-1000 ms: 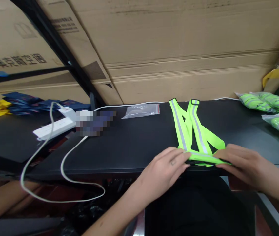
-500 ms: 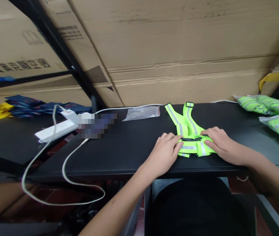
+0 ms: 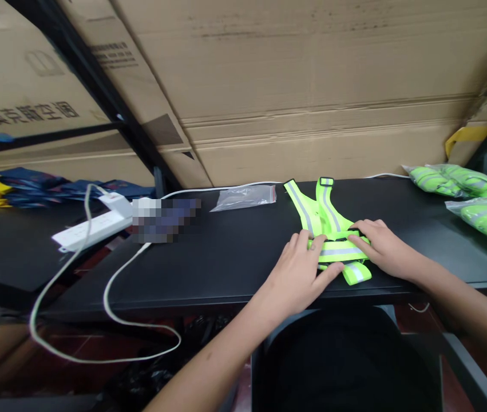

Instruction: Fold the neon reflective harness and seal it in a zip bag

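Note:
A neon yellow-green reflective strap vest (image 3: 329,229) with grey stripes lies partly folded on the black table (image 3: 234,257). My left hand (image 3: 301,272) rests flat on the folded near end's left side, fingers stretched out and pressing it down. My right hand (image 3: 380,246) lies on the right side of the fold, fingers extended over the straps. Two strap ends still reach toward the back of the table.
An empty clear zip bag (image 3: 243,197) lies behind the vest. Bagged neon vests (image 3: 470,197) are piled at the right. A white power strip (image 3: 92,223) with a looping cable sits left, beside blue and yellow cloth (image 3: 32,183). Cardboard boxes (image 3: 295,86) wall the back.
The near end of the vest was folded up onto the straps and away from the table edge. Both hands moved with it and now press the shorter bundle flat.

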`<state>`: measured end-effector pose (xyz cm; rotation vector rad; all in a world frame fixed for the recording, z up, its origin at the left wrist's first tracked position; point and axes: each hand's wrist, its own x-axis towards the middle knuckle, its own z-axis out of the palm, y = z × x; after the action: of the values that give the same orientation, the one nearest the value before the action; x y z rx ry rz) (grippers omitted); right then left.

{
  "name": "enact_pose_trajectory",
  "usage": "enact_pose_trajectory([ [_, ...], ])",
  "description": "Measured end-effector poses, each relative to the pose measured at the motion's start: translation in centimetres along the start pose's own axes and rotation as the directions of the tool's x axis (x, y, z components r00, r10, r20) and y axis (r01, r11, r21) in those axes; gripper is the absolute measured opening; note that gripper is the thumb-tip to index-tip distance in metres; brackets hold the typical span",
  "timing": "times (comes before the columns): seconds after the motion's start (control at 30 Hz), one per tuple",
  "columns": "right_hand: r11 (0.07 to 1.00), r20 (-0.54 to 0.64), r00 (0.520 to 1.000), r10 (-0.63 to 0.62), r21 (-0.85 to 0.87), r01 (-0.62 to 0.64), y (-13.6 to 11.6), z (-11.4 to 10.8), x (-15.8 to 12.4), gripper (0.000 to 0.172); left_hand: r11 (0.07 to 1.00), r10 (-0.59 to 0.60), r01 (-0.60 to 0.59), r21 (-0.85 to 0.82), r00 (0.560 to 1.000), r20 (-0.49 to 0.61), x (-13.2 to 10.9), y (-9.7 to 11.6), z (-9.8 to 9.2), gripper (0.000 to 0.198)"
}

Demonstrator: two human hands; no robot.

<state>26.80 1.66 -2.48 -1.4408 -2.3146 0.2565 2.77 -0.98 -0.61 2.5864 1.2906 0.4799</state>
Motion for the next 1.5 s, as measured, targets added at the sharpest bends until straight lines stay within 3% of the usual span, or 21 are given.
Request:
enact_pose_trajectory([
  [0.17,0.999,0.032,0.999,-0.032,-0.009,0.033,-0.3,-0.3,0.0,0.044,0.993,-0.013,0.009,0.116,0.999,0.038,0.4,0.6,0.1,0.046],
  [0.43,0.999,0.051,0.997,0.052,0.012,-0.053,-0.6,-0.7,0.3,0.051,0.988,-0.033,0.026,0.153,0.998,0.046,0.4,0.7,0.4,0.053],
  [0.67,0.995,-0.058,0.994,-0.095,0.038,0.097,-0.5,-0.8,-0.8,0.039,0.990,-0.039,0.036,0.134,0.999,0.020,0.2,0.7,0.4,0.058],
  [0.9,0.987,0.075,0.997,0.029,0.158,-0.040,-1.0,-1.2,-0.4,0.048,0.991,-0.037,0.035,0.132,0.999,0.015,0.2,0.8,0.6,0.053],
  [1.13,0.988,0.033,0.996,0.079,-0.136,-0.073,-0.1,-0.4,-0.5,0.056,0.993,0.013,-0.012,0.121,1.000,-0.007,0.1,0.7,0.7,0.048],
  [1.3,0.942,-0.185,0.982,-0.032,-0.335,-0.032,-0.7,0.3,-0.8,0.036,0.993,0.040,-0.041,0.109,0.999,0.004,0.2,0.6,0.4,0.042],
  [1.4,0.909,-0.189,0.962,-0.195,-0.403,0.106,-1.6,-0.3,-1.2,0.035,0.996,0.025,-0.027,0.084,0.999,0.021,0.2,0.6,0.2,0.041],
  [1.5,0.907,-0.174,0.937,-0.303,-0.354,0.227,-2.0,-1.3,-2.4,0.034,0.998,-0.001,-0.002,0.068,0.999,0.046,0.3,0.7,0.0,0.043],
])
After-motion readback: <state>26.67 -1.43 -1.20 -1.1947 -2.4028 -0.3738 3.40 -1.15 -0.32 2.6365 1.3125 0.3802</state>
